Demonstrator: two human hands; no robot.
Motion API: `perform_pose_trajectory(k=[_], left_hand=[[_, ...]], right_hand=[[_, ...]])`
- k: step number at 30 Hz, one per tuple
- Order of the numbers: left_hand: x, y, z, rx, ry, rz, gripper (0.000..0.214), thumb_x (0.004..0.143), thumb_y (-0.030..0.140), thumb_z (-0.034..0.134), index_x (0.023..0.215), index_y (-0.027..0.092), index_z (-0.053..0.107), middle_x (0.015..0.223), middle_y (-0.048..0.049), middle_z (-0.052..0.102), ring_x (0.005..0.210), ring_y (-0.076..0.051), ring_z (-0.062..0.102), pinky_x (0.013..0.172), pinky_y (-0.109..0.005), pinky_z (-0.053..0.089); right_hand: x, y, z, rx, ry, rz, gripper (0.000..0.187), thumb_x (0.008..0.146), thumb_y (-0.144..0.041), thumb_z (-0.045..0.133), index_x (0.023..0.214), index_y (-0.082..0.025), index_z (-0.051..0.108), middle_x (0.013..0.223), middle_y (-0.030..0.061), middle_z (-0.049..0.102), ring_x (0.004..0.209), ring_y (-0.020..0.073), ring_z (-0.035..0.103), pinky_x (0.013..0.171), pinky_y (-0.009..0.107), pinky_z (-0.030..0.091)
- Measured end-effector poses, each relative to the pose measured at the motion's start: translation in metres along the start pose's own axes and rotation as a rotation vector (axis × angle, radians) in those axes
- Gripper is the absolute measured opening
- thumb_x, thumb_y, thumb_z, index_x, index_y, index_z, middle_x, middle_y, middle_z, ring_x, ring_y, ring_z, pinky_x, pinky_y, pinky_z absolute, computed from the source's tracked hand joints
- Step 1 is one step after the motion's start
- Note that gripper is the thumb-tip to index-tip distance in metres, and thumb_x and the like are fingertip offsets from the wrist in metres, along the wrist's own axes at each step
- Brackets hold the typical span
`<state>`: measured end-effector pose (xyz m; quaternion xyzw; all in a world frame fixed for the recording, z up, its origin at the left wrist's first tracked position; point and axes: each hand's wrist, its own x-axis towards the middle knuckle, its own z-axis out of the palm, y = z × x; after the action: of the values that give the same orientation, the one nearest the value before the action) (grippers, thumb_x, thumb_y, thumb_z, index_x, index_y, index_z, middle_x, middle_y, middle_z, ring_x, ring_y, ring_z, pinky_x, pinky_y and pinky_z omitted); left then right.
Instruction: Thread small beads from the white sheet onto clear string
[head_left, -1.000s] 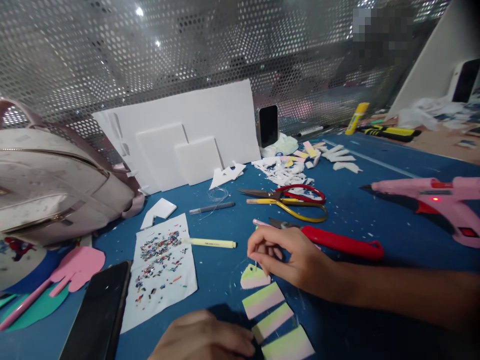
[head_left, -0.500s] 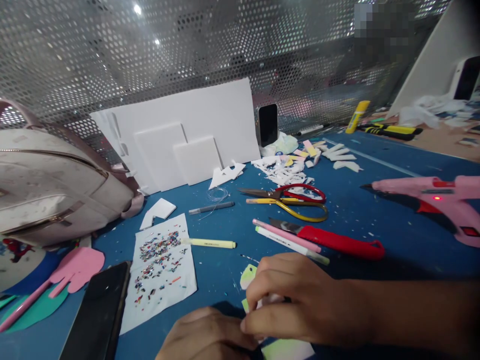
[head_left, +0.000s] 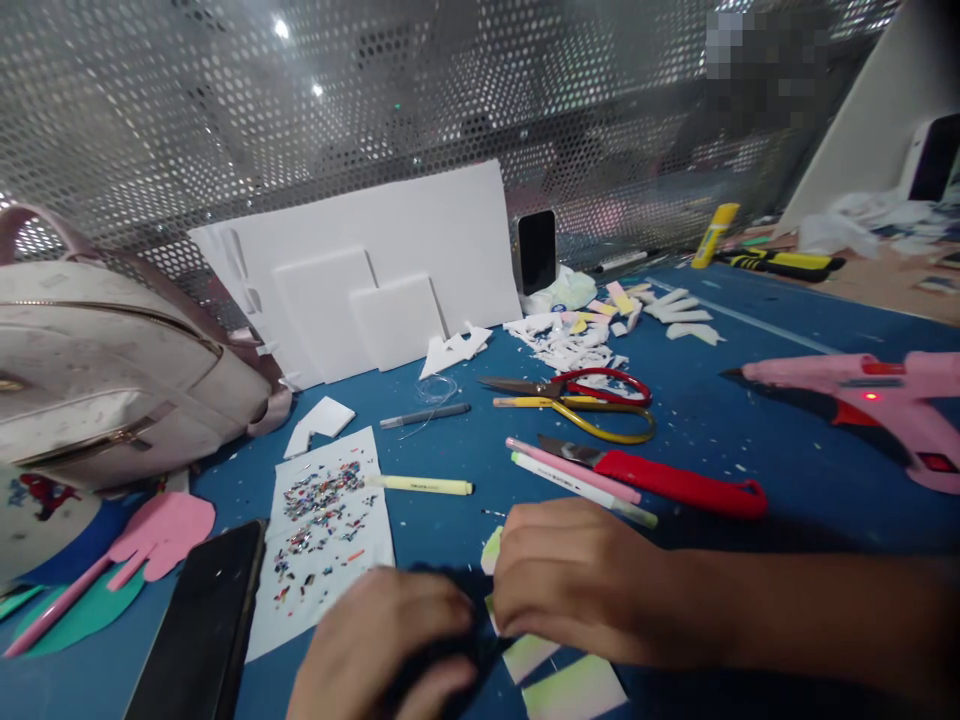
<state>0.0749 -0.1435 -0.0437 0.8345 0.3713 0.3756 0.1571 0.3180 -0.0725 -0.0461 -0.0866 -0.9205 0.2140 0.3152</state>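
Left to right across the table: a black phone lies toward the near left corner, beside a white sheet bearing small multicoloured bits. Over the sheet's near right corner is my left hand, blurred, thumb and fingers apart, nothing visible between them. White offcuts are heaped toward the far edge. The green-and-pink pieces lie toward the near edge, partly covered by my right hand; its fingers are curled, the tips hidden, so I cannot tell whether they grip. Status, by my judgement: pieces shaped and tinted, at least two lying separate; the remaining work cannot be determined. Two capped markers lie beyond my right hand; a pink glue gun, indicator lit, lies toward the right edge.
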Motion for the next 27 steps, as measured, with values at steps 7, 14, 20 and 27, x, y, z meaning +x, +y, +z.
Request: perform_pose_trajectory(k=[7, 14, 20, 27], left_hand=[[0.008, -0.026, -0.002, 0.3, -0.164, -0.116, 0.008, 0.096, 0.021, 0.065, 0.101, 0.026, 0.068, 0.095, -0.0039, 0.073, 0.085, -0.025, 0.066, 0.075, -0.036, 0.047], [0.013, -0.019, -0.005, 0.141, -0.168, -0.146, 0.012, 0.096, 0.013, 0.06, 0.091, 0.022, 0.065, 0.091, -0.0033, 0.072, 0.083, -0.021, 0.067, 0.074, -0.031, 0.052], [0.011, -0.007, -0.009, -0.157, 0.055, -0.297, 0.015, 0.094, 0.008, 0.061, 0.088, 0.021, 0.066, 0.08, -0.0007, 0.071, 0.074, -0.015, 0.068, 0.067, -0.022, 0.055], [0.01, -0.008, -0.007, -0.27, 0.151, -0.345, 0.018, 0.087, 0.005, 0.067, 0.086, 0.023, 0.07, 0.081, -0.0007, 0.073, 0.077, -0.016, 0.07, 0.069, -0.02, 0.059]], right_hand=[[0.004, 0.001, -0.002, 0.191, 0.177, 0.215, 0.011, 0.102, -0.017, 0.055, 0.094, -0.016, 0.063, 0.089, 0.0058, 0.067, 0.085, 0.0182, 0.055, 0.077, 0.03, 0.042], [0.005, 0.001, -0.002, 0.223, 0.173, 0.254, 0.007, 0.098, -0.015, 0.06, 0.092, -0.015, 0.062, 0.088, 0.0038, 0.065, 0.084, 0.017, 0.053, 0.076, 0.029, 0.041], [0.005, -0.001, -0.001, 0.213, 0.193, 0.202, 0.006, 0.096, -0.013, 0.059, 0.092, -0.015, 0.062, 0.086, 0.0041, 0.065, 0.082, 0.0169, 0.053, 0.074, 0.029, 0.04], [0.005, -0.001, -0.003, 0.209, 0.186, 0.229, 0.005, 0.095, -0.013, 0.06, 0.091, -0.015, 0.062, 0.086, 0.0038, 0.064, 0.082, 0.0168, 0.052, 0.073, 0.029, 0.039]])
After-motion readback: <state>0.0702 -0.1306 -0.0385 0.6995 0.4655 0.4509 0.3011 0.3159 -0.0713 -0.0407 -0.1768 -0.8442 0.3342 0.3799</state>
